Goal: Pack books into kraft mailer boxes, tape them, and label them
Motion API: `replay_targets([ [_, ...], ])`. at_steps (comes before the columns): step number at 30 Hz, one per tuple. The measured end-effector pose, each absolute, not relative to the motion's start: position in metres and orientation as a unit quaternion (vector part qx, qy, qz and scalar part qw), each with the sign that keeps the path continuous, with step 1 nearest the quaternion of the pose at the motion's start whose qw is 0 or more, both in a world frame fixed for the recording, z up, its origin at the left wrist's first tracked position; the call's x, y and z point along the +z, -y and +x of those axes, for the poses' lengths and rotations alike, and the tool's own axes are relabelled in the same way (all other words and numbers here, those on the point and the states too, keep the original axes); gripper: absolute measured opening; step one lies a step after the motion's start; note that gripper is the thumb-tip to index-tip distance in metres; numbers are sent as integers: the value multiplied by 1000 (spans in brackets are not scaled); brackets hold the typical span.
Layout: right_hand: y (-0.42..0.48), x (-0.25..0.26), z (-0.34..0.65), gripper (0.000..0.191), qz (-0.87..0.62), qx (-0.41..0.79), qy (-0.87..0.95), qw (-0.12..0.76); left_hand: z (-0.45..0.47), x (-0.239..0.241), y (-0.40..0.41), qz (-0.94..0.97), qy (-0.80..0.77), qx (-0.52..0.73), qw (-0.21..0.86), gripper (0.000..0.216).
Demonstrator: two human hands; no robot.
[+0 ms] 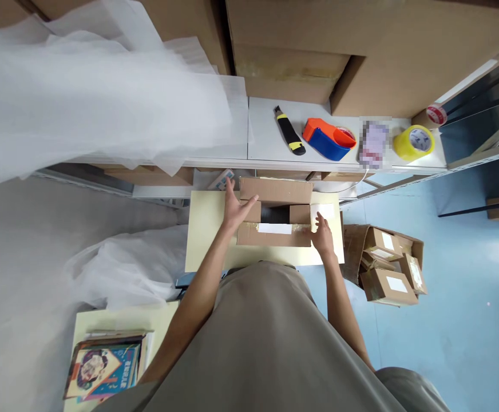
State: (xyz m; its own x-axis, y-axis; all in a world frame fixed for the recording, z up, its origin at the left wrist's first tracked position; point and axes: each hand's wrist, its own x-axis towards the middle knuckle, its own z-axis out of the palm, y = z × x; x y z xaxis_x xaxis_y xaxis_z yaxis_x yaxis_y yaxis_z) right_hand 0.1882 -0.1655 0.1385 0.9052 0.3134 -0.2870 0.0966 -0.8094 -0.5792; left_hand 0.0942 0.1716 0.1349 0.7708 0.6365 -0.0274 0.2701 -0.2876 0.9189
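Note:
An opened cardboard box sits on a pale yellow tabletop in front of me. Its long flaps are folded outward, with a white label on the near one, and the short flaps lean partly over a dark inside. My left hand is at the box's left end, thumb and fingers spread, the thumb over the left flap. At the right end, my right hand has its fingers apart, close to the box's side; whether it touches the cardboard I cannot tell. Neither hand grips anything.
On the shelf lie a box cutter, an orange and blue tape dispenser, a blurred phone-like object and yellow tape. White foam sheets overhang at left. A carton of small boxes stands right; books lie lower left.

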Motion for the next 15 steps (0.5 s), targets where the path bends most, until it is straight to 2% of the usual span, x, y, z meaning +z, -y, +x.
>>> replay_targets([
  [4,167,136,183,82,-928,190,103,304,86,129,-172,776,-285,174,536,105],
  [8,169,135,181,86,-920,203,90,322,82,119,-178,763,-315,190,532,107],
  [12,169,134,181,90,-912,206,90,342,91,115,-189,741,-302,152,581,97],
  [15,169,133,182,92,-907,202,89,359,86,120,-189,734,-315,180,573,91],
])
